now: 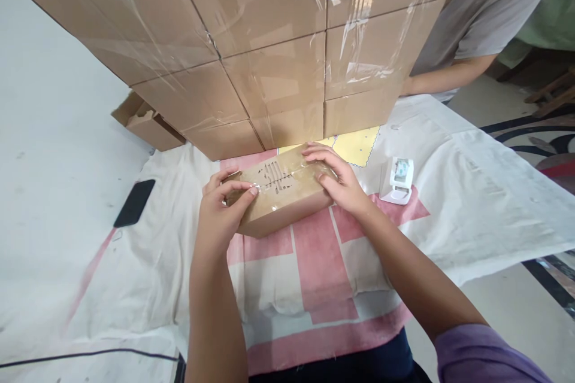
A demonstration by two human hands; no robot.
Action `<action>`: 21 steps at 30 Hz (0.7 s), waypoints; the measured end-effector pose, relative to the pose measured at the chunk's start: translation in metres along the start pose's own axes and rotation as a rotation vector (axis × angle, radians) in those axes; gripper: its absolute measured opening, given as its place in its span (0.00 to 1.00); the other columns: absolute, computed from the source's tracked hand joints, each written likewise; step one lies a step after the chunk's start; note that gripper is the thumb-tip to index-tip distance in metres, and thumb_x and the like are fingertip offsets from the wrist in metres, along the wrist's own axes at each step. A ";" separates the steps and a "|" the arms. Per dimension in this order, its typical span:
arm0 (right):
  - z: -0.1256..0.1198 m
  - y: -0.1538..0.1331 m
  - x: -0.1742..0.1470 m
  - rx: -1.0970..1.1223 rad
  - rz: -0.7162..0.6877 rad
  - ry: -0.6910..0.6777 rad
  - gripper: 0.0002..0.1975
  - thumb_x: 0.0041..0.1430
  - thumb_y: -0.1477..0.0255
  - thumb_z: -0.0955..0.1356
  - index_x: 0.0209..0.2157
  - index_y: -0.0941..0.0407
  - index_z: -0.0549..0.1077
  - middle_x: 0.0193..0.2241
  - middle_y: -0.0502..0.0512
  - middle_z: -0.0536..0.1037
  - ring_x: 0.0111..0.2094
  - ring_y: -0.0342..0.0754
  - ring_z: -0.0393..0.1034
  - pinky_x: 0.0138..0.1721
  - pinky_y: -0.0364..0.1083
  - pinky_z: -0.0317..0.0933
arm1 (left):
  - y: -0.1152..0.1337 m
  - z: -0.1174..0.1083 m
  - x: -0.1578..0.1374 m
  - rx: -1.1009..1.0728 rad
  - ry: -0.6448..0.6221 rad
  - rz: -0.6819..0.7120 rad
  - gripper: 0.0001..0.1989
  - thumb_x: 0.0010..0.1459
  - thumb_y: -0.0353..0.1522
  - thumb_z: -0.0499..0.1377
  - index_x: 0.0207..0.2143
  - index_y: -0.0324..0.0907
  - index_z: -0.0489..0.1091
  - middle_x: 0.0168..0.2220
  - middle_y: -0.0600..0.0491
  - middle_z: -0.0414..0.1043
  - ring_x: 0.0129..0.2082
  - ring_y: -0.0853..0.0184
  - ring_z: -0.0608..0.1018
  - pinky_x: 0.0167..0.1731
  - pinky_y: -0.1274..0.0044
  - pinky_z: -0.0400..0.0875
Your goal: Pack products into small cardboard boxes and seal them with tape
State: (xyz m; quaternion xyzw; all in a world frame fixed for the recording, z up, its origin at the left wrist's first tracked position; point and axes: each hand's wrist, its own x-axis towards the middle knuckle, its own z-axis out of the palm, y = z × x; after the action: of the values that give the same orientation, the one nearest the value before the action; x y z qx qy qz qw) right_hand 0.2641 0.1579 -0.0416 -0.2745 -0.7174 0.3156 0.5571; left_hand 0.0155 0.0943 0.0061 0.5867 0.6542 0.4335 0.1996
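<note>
A small brown cardboard box (294, 191) lies on the cloth-covered table in front of me. Its top has a torn, scraped patch across the middle seam, with shiny clear tape around it. My left hand (222, 206) grips the box's left end, thumb and index fingertip close together on top by the seam. Whether a bit of tape is between them I cannot make out. At the other end, my right hand (339, 182) holds the box with its thumb on top and its fingers towards the far edge.
A tall wall of taped cardboard boxes (278, 66) stands just behind. A white tape dispenser (398, 181) sits to the right, a black phone (135, 203) to the left. An opened carton (150, 125) is at the back left. A person's arm (449, 76) rests at the back right.
</note>
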 end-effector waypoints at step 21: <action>-0.001 0.000 0.000 0.006 -0.016 -0.017 0.17 0.58 0.78 0.64 0.46 0.48 0.74 0.51 0.55 0.75 0.64 0.56 0.62 0.66 0.62 0.56 | 0.007 0.002 -0.001 0.158 0.042 -0.051 0.04 0.52 0.39 0.68 0.31 0.52 0.79 0.59 0.58 0.69 0.63 0.52 0.65 0.65 0.54 0.56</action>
State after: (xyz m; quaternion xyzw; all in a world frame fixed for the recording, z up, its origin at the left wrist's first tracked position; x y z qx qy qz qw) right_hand 0.2655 0.1585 -0.0416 -0.2643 -0.7235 0.3156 0.5542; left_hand 0.0217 0.0935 0.0099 0.5747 0.7052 0.3873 0.1499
